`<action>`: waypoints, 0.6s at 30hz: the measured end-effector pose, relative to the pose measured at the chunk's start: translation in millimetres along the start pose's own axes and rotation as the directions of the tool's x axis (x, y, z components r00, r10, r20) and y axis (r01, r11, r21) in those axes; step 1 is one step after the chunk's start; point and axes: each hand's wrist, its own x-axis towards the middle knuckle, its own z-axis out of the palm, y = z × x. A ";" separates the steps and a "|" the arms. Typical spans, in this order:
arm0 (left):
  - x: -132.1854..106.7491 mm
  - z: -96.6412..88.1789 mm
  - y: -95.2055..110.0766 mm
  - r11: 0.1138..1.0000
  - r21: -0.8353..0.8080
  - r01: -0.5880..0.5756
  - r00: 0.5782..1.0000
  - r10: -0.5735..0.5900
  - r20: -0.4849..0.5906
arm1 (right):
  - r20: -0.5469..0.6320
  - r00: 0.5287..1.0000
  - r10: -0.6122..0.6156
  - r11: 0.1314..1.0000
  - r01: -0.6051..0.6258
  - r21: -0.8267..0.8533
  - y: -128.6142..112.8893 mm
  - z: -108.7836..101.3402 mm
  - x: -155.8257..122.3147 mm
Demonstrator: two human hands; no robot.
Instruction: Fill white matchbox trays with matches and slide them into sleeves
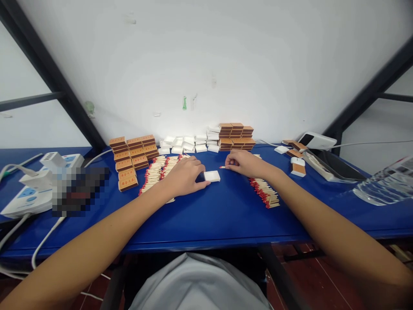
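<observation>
In the middle of the blue table lies a small white matchbox tray (212, 176). My left hand (183, 175) has thumb and fingers closed at its left end. My right hand (241, 163), to the right of the tray and apart from it, pinches a match (222, 167) whose red head points left. Under and beside my left hand spread rows of red-tipped matches (151, 175), partly hidden by the hand. Another row of matches (264, 193) runs beneath my right wrist.
Brown matchboxes (128, 179) are stacked at left, more matchboxes (236, 137) by the wall. Between them sit white trays (183, 144). A power strip (35, 185) with cables stands far left. At right lie a white device (318, 140), a black phone (335, 165) and a clear plastic bottle (383, 183).
</observation>
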 end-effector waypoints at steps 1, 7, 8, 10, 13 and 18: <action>-0.1 -0.3 0.3 1.000 0.000 0.003 1.000 -0.003 0.000 | 0.003 1.000 0.001 1.000 -0.001 -0.001 -1.3 0.2 0.1; -0.1 1.2 -0.6 1.000 0.011 0.002 1.000 -0.001 -0.012 | -0.010 1.000 -0.028 0.999 0.028 0.016 -3.5 -1.4 -1.0; -0.1 1.7 -1.1 1.000 0.013 -0.002 1.000 0.002 -0.014 | -0.009 0.999 -0.032 0.999 0.032 0.015 -3.1 -1.3 -1.1; -0.1 2.2 -1.5 1.000 0.016 -0.007 1.000 0.007 -0.014 | -0.007 1.000 -0.031 0.999 0.031 0.012 -2.7 -0.6 -0.8; -0.3 2.0 -1.0 1.000 0.021 -0.010 1.000 0.010 -0.007 | 0.001 1.000 -0.016 1.000 0.016 0.014 -3.5 1.3 -0.1; -0.3 1.2 0.0 1.000 0.025 -0.002 1.000 0.002 0.000 | 0.006 1.000 -0.002 1.000 0.002 0.013 -8.3 0.8 -1.5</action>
